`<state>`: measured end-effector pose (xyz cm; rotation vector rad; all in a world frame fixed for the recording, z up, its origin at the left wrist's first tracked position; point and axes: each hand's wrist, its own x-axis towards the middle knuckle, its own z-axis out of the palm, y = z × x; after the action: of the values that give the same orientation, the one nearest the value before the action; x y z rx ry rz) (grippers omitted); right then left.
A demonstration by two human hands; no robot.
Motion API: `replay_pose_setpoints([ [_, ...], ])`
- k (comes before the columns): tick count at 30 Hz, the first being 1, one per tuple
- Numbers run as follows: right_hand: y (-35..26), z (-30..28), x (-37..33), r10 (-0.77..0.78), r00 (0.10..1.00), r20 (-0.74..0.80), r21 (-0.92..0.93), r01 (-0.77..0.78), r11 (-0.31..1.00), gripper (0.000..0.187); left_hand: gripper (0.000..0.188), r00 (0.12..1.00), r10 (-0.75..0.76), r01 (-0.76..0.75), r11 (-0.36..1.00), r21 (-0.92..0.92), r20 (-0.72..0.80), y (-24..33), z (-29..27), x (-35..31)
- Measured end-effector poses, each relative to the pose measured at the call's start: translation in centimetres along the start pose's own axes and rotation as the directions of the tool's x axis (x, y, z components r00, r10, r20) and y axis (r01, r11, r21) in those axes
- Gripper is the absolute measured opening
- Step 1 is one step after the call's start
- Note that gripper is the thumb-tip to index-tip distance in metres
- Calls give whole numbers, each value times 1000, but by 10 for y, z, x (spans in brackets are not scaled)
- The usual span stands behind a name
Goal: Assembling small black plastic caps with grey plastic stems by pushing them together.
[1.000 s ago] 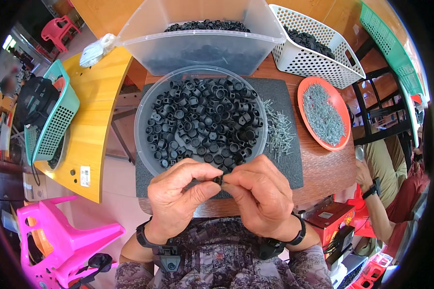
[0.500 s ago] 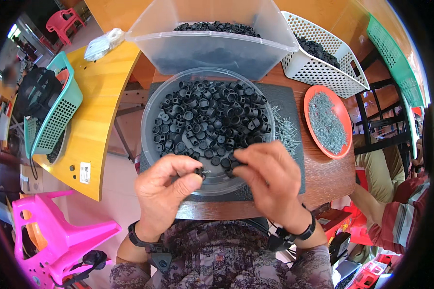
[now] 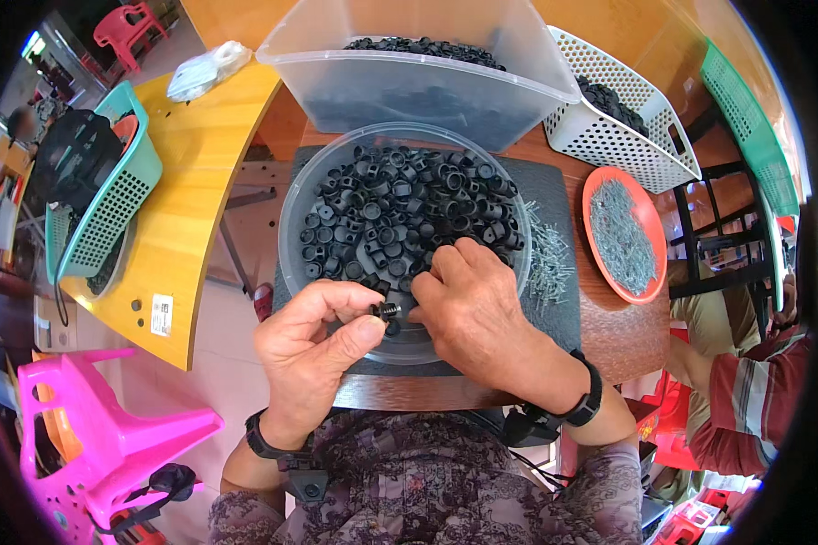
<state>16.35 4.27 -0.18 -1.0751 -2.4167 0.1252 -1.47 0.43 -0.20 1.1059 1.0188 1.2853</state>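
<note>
My left hand (image 3: 314,341) pinches a small black plastic part (image 3: 389,311) between thumb and index finger, over the near rim of the clear round bowl (image 3: 288,236). A short, silver ridged piece sticks out of that part toward the right; whether it is a screw or a spring is hard to tell. Heaped in the bowl are many black ring-like caps (image 3: 400,195). Over the bowl's near right side, my right hand (image 3: 473,304) is closed with curled fingers close to the held part. Its fingertips are partly hidden, and I cannot make out what they hold.
Small silver metal pieces (image 3: 547,263) lie on the dark mat (image 3: 554,195), more in an orange plate (image 3: 659,259). Behind stand a clear bin (image 3: 418,91) and a white basket (image 3: 609,141). A yellow table (image 3: 191,163) and pink stool (image 3: 118,418) are left; another person (image 3: 736,391) sits right.
My right hand has moved left and turned inward, closer to the part in my left hand. The left hand keeps its pinch. The whole view has shifted slightly.
</note>
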Motion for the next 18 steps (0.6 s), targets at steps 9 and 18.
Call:
replay_pose_setpoints([
  [9, 6, 6, -3, -22, 999, -22, 53, 24, 998, 16, 23, 999, 36, -36, 999, -2, -15, -1, 4, 3],
  [18, -6, -29, -10, 321, 936, 146, 773, -311, 553, 11, 25, 1000, 10, -14, 984, -178, -22, 3, 20, 8],
])
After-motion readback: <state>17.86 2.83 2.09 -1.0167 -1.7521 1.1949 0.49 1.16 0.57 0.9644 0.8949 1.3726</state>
